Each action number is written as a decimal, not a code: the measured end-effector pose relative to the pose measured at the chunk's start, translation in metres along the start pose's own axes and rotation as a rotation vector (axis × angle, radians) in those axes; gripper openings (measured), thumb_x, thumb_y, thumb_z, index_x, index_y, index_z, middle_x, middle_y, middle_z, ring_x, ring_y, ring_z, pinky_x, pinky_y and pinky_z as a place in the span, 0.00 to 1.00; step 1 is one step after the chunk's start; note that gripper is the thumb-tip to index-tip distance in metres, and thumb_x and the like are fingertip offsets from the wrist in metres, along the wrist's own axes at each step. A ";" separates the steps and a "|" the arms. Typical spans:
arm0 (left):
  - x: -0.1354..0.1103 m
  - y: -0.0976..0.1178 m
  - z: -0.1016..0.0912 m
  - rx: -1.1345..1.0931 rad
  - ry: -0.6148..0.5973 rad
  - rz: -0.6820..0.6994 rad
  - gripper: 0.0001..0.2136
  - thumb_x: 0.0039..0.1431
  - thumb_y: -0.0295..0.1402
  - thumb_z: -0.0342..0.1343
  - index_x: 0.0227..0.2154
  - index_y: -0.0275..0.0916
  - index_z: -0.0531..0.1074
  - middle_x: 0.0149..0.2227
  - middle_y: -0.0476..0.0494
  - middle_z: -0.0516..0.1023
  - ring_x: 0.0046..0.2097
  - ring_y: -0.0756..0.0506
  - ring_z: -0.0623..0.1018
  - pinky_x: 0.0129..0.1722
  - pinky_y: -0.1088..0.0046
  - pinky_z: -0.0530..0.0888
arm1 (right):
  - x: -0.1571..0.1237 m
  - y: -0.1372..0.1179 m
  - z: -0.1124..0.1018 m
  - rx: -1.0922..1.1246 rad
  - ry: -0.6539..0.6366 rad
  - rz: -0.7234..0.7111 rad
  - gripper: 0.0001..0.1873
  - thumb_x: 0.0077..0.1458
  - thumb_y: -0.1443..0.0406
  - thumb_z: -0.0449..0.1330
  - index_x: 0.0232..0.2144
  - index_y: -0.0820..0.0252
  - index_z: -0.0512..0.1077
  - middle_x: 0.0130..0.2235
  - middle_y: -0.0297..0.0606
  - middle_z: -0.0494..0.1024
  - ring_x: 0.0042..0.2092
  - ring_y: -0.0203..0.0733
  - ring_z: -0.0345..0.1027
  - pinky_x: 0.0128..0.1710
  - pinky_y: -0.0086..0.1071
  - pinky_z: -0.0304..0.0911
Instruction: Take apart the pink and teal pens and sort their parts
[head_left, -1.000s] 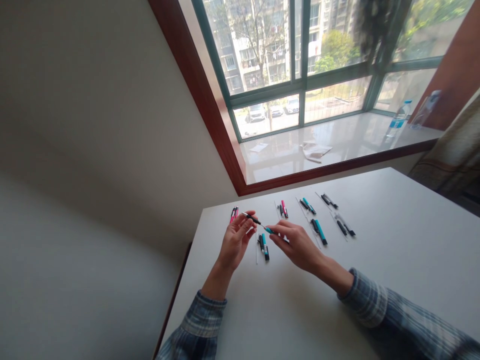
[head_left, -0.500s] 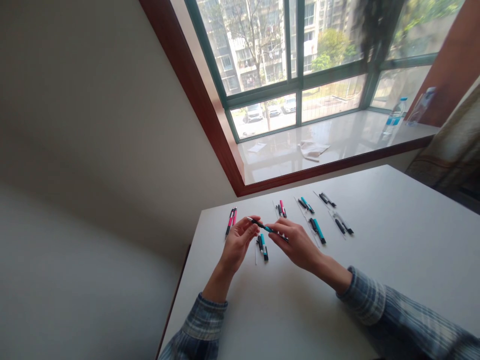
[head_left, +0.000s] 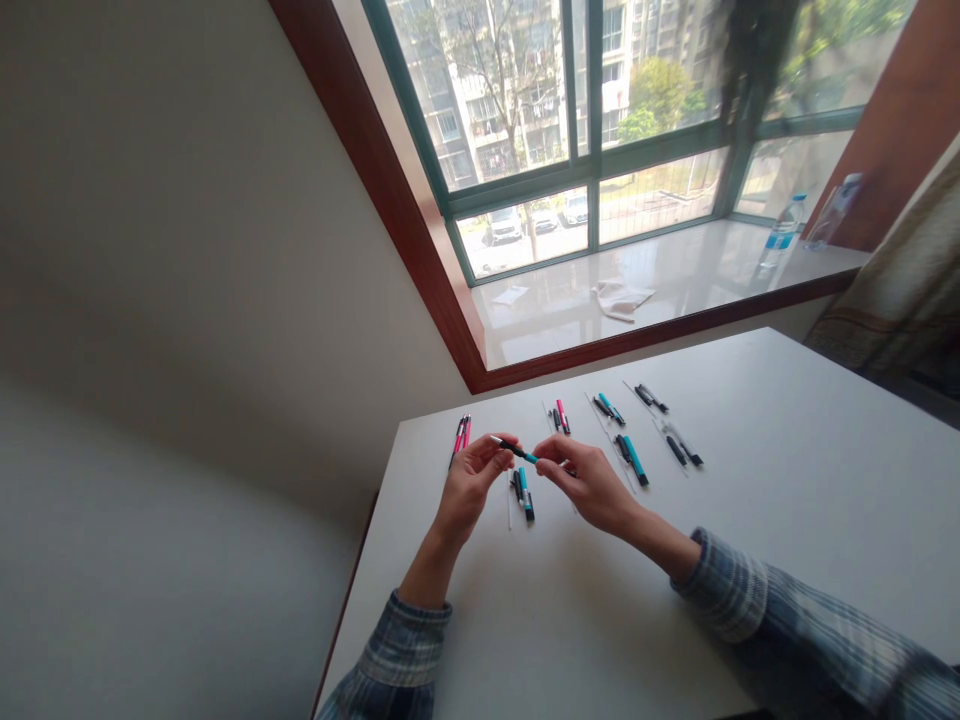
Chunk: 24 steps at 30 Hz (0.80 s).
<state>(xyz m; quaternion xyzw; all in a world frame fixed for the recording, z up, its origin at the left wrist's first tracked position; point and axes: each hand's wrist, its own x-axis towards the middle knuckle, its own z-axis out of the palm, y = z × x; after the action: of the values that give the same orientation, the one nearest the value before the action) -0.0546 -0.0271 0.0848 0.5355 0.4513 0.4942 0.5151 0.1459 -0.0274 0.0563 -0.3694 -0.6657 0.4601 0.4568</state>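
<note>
Between my two hands, above the white table (head_left: 630, 620), is a teal and black pen (head_left: 529, 458) with a pale tip pointing up and left. My left hand (head_left: 469, 483) pinches its black grip end between thumb and fingers. My right hand (head_left: 587, 480) closes its fingers round the teal barrel, hiding the rear end. Just below the pen lie teal and black pen parts (head_left: 525, 495) with a thin refill (head_left: 510, 508) beside them. Behind my left hand rest pink and black pens (head_left: 461, 432), partly covered.
Sets of pen parts lie farther back: a pink one (head_left: 562, 416), teal ones (head_left: 611, 408) (head_left: 636, 460), and black-and-clear ones (head_left: 655, 398) (head_left: 685, 447). Beyond the table edge, the windowsill (head_left: 547, 325) holds a crumpled tissue (head_left: 621, 298) and water bottles (head_left: 784, 235). A wall (head_left: 187, 300) stands at left.
My right hand's fingers have curled further round the pen, so its rear end no longer shows. My left hand keeps its pinch. The view has shifted slightly.
</note>
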 end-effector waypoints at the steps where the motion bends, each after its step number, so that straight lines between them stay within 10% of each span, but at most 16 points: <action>1: 0.000 -0.001 0.000 0.010 -0.001 0.005 0.10 0.56 0.35 0.68 0.39 0.37 0.82 0.38 0.43 0.80 0.37 0.47 0.75 0.41 0.70 0.72 | 0.000 0.001 0.000 0.012 0.003 0.007 0.09 0.66 0.59 0.59 0.39 0.57 0.77 0.36 0.36 0.82 0.36 0.40 0.73 0.38 0.33 0.66; 24: -0.002 -0.004 0.006 0.031 -0.028 0.026 0.09 0.56 0.35 0.69 0.38 0.38 0.82 0.37 0.42 0.82 0.37 0.45 0.78 0.41 0.68 0.75 | 0.002 0.007 -0.002 0.130 -0.127 0.082 0.18 0.67 0.53 0.58 0.35 0.60 0.79 0.35 0.40 0.84 0.35 0.42 0.77 0.38 0.33 0.70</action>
<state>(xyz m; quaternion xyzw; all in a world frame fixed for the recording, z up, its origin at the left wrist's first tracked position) -0.0483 -0.0294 0.0804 0.5561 0.4446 0.4865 0.5064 0.1471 -0.0229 0.0506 -0.3361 -0.6462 0.5432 0.4176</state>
